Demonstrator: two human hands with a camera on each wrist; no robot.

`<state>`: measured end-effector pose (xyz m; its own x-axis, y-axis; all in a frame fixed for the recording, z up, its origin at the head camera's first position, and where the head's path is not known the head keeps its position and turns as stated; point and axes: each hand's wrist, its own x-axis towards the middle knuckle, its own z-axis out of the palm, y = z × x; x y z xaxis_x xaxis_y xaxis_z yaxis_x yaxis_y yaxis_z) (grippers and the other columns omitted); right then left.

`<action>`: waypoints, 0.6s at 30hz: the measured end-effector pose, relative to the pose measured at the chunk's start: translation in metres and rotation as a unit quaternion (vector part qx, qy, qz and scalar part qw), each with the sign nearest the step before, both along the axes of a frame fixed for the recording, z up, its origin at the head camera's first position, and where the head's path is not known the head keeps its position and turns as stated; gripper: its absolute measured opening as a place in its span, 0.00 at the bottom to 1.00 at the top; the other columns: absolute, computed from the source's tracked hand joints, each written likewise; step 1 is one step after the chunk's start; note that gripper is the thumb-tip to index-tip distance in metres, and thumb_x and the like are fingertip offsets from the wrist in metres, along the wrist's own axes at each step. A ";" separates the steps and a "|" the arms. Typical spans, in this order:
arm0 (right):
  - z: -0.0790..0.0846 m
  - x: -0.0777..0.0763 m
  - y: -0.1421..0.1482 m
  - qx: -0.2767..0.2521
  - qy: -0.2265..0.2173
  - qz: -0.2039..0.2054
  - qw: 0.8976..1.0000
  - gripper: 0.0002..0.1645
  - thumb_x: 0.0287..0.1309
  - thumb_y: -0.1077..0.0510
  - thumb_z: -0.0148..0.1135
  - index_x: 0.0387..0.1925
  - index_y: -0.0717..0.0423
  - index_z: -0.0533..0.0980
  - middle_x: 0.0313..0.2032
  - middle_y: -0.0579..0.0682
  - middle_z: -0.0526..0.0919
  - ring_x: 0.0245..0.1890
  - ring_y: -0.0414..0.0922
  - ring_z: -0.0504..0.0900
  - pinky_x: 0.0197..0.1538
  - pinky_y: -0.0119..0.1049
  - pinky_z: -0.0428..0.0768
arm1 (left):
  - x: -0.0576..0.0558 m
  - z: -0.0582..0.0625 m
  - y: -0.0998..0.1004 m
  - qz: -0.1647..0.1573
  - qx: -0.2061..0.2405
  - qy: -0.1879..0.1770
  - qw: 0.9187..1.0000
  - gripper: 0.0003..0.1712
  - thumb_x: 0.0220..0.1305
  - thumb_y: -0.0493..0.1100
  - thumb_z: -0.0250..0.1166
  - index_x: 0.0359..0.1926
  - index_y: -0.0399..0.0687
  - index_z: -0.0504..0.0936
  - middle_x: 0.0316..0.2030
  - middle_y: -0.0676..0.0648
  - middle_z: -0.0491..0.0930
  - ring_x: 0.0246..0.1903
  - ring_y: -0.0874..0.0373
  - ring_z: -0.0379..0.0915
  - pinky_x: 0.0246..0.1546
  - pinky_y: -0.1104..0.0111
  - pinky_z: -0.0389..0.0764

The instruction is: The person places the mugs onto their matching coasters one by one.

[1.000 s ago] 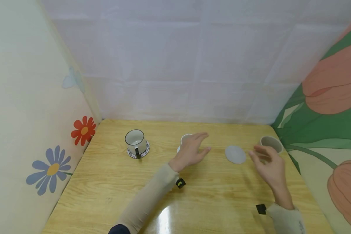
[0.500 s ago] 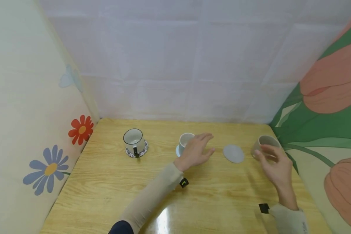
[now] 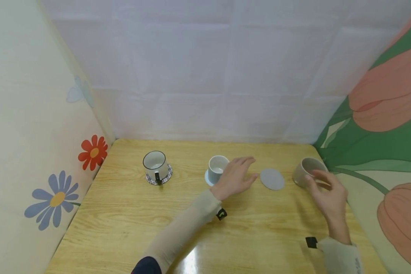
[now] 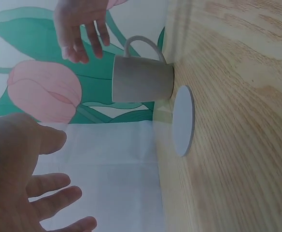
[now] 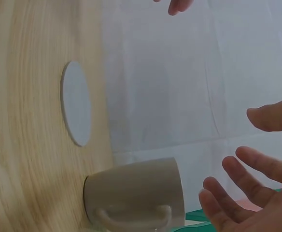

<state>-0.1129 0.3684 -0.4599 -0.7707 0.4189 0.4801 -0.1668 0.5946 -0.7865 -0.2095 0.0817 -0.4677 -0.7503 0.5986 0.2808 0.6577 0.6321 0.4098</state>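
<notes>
My left hand [image 3: 235, 177] hovers over the table with fingers extended, holding nothing. It overlaps the right side of a small pale cup [image 3: 215, 170], which sits on a light blue coaster [image 3: 209, 180]. To the right, my right hand [image 3: 330, 196] has loosely bent fingers and nothing in them. In the head view it overlaps a grey mug [image 3: 300, 176]; the right wrist view shows the mug [image 5: 133, 191] upright with its fingertips apart from the rim. Beside the mug lies a round light grey coaster [image 3: 272, 179] with nothing on it.
A white mug [image 3: 155, 167] with a dark rim and black handle stands on a plaid coaster [image 3: 169, 176] at the left. White cloth [image 3: 171, 76] hangs behind the wooden table [image 3: 130, 220]. Flower-printed panels flank both sides.
Both hands have drifted right; the left uncovers more of the pale cup, and the right now overlaps the grey mug's near side. The mugs and coasters keep their places on the table.
</notes>
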 end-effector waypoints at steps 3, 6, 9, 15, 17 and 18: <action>-0.002 0.001 0.004 0.005 0.007 -0.012 1.000 0.15 0.57 0.67 0.77 0.47 0.64 0.88 0.43 0.41 0.89 0.41 0.23 0.83 0.45 0.12 0.78 | -0.001 0.001 0.004 0.001 -0.006 -0.003 1.000 0.34 0.81 0.58 0.58 0.79 0.49 0.68 0.77 0.46 0.70 0.77 0.52 0.66 0.80 0.58 0.67; -0.003 0.002 0.008 0.013 0.016 -0.020 1.000 0.16 0.56 0.67 0.78 0.47 0.68 0.87 0.41 0.31 0.86 0.41 0.20 0.82 0.45 0.11 0.77 | -0.001 0.003 0.008 0.004 -0.005 -0.008 1.000 0.34 0.81 0.58 0.59 0.79 0.49 0.68 0.78 0.46 0.70 0.77 0.52 0.66 0.80 0.58 0.66; -0.003 0.003 0.011 0.017 0.014 -0.026 0.999 0.17 0.57 0.66 0.77 0.47 0.71 0.86 0.39 0.22 0.81 0.41 0.18 0.81 0.45 0.10 0.76 | 0.000 0.004 0.011 0.008 -0.004 -0.015 1.000 0.34 0.81 0.58 0.58 0.79 0.50 0.68 0.78 0.47 0.69 0.77 0.51 0.65 0.81 0.57 0.66; -0.008 0.002 0.021 0.001 0.000 -0.045 0.999 0.18 0.58 0.65 0.76 0.49 0.71 0.86 0.39 0.20 0.81 0.40 0.18 0.81 0.44 0.10 0.76 | 0.002 0.001 0.019 0.016 -0.018 -0.030 0.999 0.34 0.81 0.60 0.56 0.79 0.52 0.68 0.79 0.47 0.68 0.78 0.50 0.65 0.79 0.57 0.68; -0.012 0.002 0.026 -0.007 -0.010 -0.055 0.998 0.19 0.58 0.64 0.77 0.50 0.71 0.86 0.38 0.20 0.81 0.40 0.18 0.81 0.44 0.10 0.77 | 0.002 0.000 0.021 0.019 -0.022 -0.034 0.999 0.34 0.81 0.60 0.56 0.79 0.53 0.67 0.79 0.48 0.68 0.78 0.51 0.65 0.79 0.57 0.68; -0.013 0.003 0.028 -0.009 -0.016 -0.061 0.998 0.19 0.59 0.64 0.77 0.50 0.70 0.86 0.38 0.20 0.81 0.39 0.18 0.81 0.44 0.10 0.77 | 0.002 -0.001 0.023 0.020 -0.024 -0.036 0.999 0.34 0.81 0.60 0.56 0.79 0.53 0.67 0.79 0.48 0.68 0.78 0.51 0.65 0.79 0.58 0.68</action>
<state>-0.1104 0.3960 -0.4733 -0.7283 0.5189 0.4476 -0.0689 0.5944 -0.8012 -0.2072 0.1045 -0.4684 -0.7910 0.5790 0.1977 0.6017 0.6774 0.4232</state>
